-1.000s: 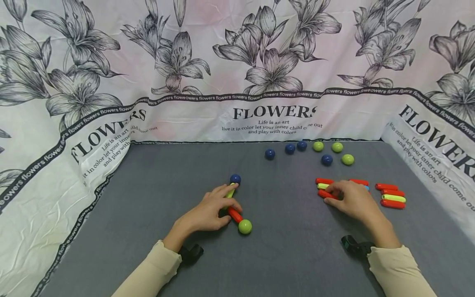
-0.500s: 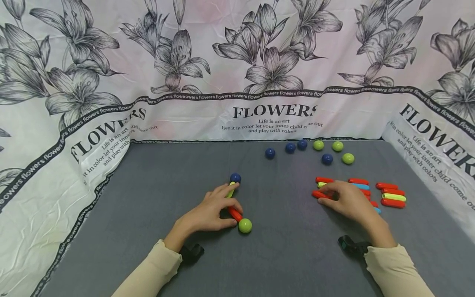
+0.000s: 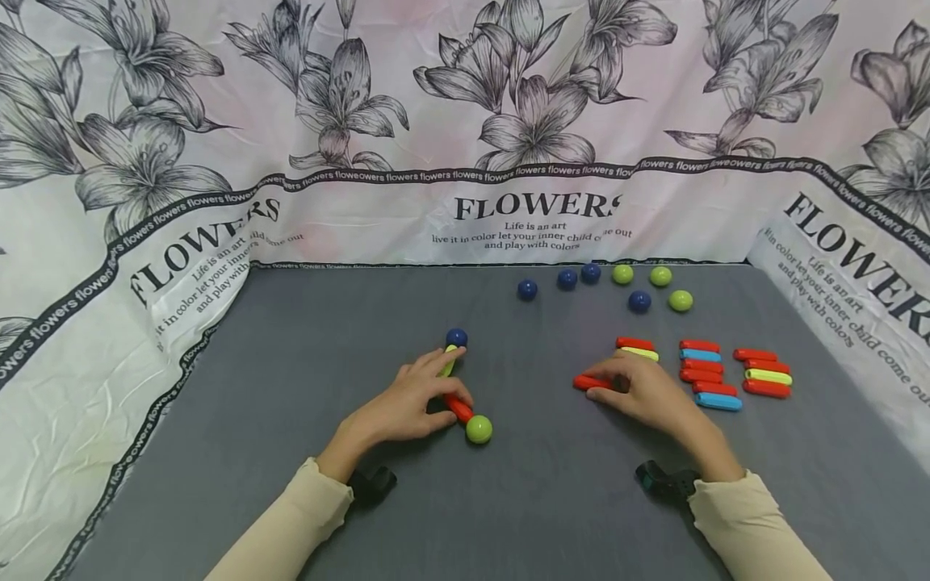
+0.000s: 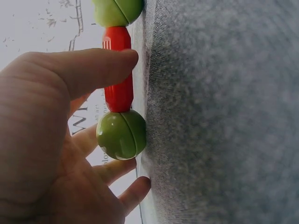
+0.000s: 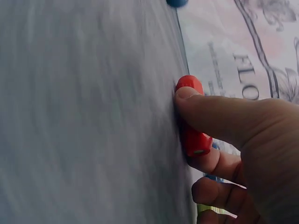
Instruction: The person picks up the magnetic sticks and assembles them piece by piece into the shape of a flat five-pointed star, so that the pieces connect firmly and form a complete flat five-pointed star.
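My left hand [image 3: 407, 403] pinches a red rod [image 3: 459, 408] between thumb and fingers. A green ball [image 3: 479, 430] sits at the rod's near end. In the left wrist view, a second green ball [image 4: 122, 135] joins its other end. Beyond it run a yellow-green rod [image 3: 446, 371], partly under my fingers, and a dark blue ball [image 3: 456, 338]; together they form a bent chain on the table. To the right, my right hand [image 3: 647, 391] grips a loose red rod [image 3: 590, 382], thumb across it in the right wrist view, low over the table.
Short stacks of red, blue and yellow-green rods [image 3: 701, 376] lie right of my right hand, with another group [image 3: 768, 377] farther right. Several blue balls [image 3: 567, 279] and green balls [image 3: 680, 301] rest along the back edge. A flowered cloth [image 3: 349, 218] hangs behind the grey table [image 3: 508, 516].
My right hand has drawn the red rod leftward, out from the rods on the right, uncovering the stack there. My left hand stays at the chain. The head view has tilted slightly down.
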### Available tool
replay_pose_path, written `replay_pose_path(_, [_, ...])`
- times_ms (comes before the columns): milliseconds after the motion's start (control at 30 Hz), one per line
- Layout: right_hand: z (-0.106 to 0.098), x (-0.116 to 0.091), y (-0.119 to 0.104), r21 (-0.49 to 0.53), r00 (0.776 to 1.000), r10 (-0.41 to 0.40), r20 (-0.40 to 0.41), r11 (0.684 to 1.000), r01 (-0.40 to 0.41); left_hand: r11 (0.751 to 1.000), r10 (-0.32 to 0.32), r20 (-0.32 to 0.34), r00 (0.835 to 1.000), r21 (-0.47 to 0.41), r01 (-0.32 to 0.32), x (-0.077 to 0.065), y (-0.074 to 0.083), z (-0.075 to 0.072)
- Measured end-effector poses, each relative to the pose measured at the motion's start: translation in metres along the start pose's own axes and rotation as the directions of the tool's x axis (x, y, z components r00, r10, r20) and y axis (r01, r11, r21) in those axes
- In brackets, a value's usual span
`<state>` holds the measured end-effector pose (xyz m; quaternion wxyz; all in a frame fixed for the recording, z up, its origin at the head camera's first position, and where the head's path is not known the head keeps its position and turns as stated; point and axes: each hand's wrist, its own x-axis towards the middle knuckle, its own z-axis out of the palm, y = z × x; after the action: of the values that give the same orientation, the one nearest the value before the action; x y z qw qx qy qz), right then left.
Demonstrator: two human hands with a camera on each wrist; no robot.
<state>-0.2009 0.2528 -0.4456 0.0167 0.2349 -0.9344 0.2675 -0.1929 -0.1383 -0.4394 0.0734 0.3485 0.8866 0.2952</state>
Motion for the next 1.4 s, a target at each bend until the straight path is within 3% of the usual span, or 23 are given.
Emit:
replay_pose_path(300, [0.018, 0.006, -0.023, 0.105, 0.996, -0.09, 0.004, 0.99, 0.089, 1.0, -0.022, 0.009, 1.0, -0.013, 0.022, 0.0, -0.002, -0.001])
replay_pose_path(600, [0.031, 0.013, -0.045, 0.167, 0.98, -0.199, 0.024, 0.967, 0.192, 0.997, -0.074, -0.044, 0.996, 0.018, 0.075, 0.001, -0.003, -0.003])
replay_pose_path(733, [0.037, 0.017, -0.057, 0.196, 0.976, -0.207, 0.063, 0.962, 0.191, 0.995, -0.096, -0.059, 0.994, 0.032, 0.098, 0.002, -0.002, -0.003])
replay_pose_path(933, [0.049, 0.022, -0.071, 0.251, 0.962, -0.25, 0.112, 0.943, 0.216, 0.996, -0.076, -0.044, 0.996, 0.049, 0.078, 0.002, -0.003, -0.002])
replay_pose_path(1400, [0.059, 0.024, -0.077, 0.333, 0.951, -0.287, 0.114, 0.913, 0.235, 0.998, -0.062, -0.021, 0.998, -0.005, 0.062, 0.001, -0.004, -0.001])
